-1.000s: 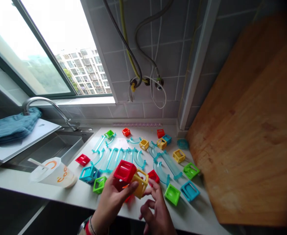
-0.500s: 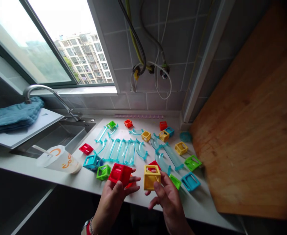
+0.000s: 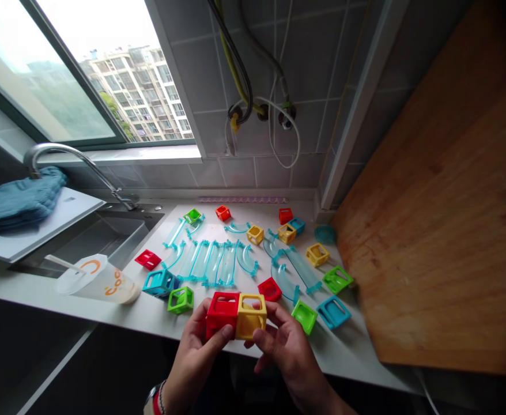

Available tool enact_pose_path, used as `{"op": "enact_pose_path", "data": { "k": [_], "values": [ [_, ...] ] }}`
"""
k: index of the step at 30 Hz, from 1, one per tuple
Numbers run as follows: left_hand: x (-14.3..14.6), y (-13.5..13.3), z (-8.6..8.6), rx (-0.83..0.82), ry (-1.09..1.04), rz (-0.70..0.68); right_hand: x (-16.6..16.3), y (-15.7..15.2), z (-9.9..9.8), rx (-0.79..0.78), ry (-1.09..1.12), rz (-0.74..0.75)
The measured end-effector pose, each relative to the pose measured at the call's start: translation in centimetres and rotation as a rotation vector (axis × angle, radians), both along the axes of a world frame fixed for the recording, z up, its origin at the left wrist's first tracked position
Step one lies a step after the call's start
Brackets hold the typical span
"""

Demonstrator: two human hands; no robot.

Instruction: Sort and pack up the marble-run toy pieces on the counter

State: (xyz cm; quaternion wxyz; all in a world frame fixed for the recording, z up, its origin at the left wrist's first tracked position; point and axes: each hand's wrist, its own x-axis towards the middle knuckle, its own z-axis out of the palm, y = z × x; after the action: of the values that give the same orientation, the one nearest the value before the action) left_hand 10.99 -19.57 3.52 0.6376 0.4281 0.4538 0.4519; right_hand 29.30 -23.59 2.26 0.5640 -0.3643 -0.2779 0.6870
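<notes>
Above the front edge of the white countertop [image 3: 343, 360], the left hand [image 3: 196, 346] holds a hollow red plastic cube [image 3: 222, 316], its thumb across the lower front and its fingers bent round the left side and back, closed to the cube's width. The right hand [image 3: 295, 351] pinches a hollow yellow plastic cube [image 3: 252, 317] between thumb and forefinger, the lower fingers loosely curled. The two cubes sit side by side, faces touching; whether they are locked together cannot be told. Toward the middle of the surface lie translucent turquoise plastic track pieces [image 3: 207, 262], with a second red cube [image 3: 270, 289] just beyond the hands. A bright green cube [image 3: 305, 318] and a blue cube [image 3: 333, 312] rest near the front right corner, beside a large wooden board [image 3: 443, 230]. A white-lidded plastic cup [image 3: 101, 279] stands near the left, by the sink [image 3: 84, 245].
</notes>
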Motion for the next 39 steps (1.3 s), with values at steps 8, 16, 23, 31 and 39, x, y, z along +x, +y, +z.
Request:
{"op": "enact_pose_path", "data": {
  "k": [8, 16, 23, 31, 39],
  "values": [
    [0.2, 0.2, 1.1, 0.100, 0.076, 0.046, 0.1, 0.1, -0.8, 0.009, -0.053, 0.027],
    [0.1, 0.1, 2.4, 0.066, 0.063, 0.059, 0.3, 0.0, -1.0, 0.073, -0.219, 0.031],
    [0.2, -0.1, 3.4, 0.090, 0.141, 0.024, 0.4, 0.0, -1.0, 0.113, -0.268, 0.033],
    [-1.5, 0.5, 3.3, 0.268, 0.222, -0.186, 0.8, 0.0, -0.9, 0.246, -0.522, -0.059],
    [-2.1, 0.8, 2.9, 0.489, 0.506, -0.245, 0.4, -0.5, -0.5, 0.184, -0.376, -0.026]
  ]
}}
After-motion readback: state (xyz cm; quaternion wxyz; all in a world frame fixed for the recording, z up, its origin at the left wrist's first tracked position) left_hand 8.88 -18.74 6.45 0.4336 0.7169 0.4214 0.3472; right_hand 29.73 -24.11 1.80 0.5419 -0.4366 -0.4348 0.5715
